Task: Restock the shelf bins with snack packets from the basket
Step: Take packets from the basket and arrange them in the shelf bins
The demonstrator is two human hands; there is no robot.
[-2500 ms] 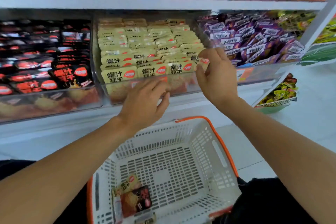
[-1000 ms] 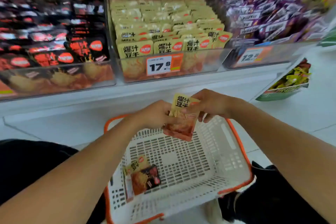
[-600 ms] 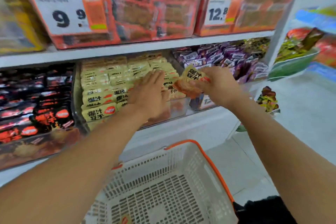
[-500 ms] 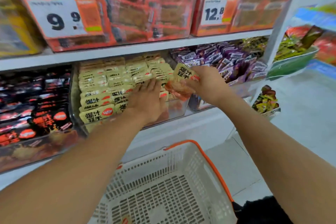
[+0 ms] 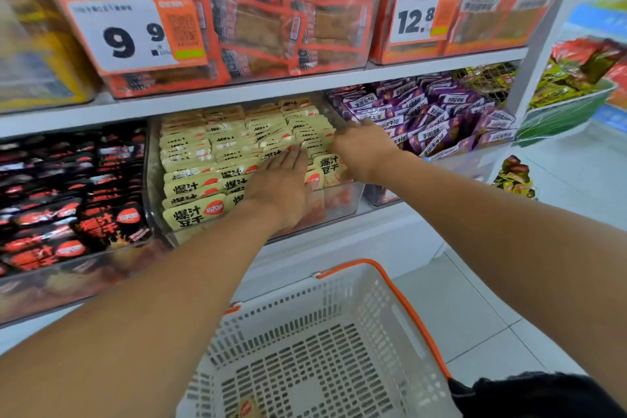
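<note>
Apparently seating a yellow packet (image 5: 330,168) at the front right of the clear bin (image 5: 342,204), the left hand (image 5: 283,185) lay flat on the rows, fingers straight; the right hand's (image 5: 364,148) grip couldn't be told. Pressing evenly would keep rows upright. The basket (image 5: 400,302) sat below.

A: What is the person wearing?
B: Both forearms are bare, no sleeves, watch or rings on the left hand (image 5: 281,185) or right hand (image 5: 364,149).
A: Anything else?
B: Black clothing (image 5: 543,395) at lower right.
</note>
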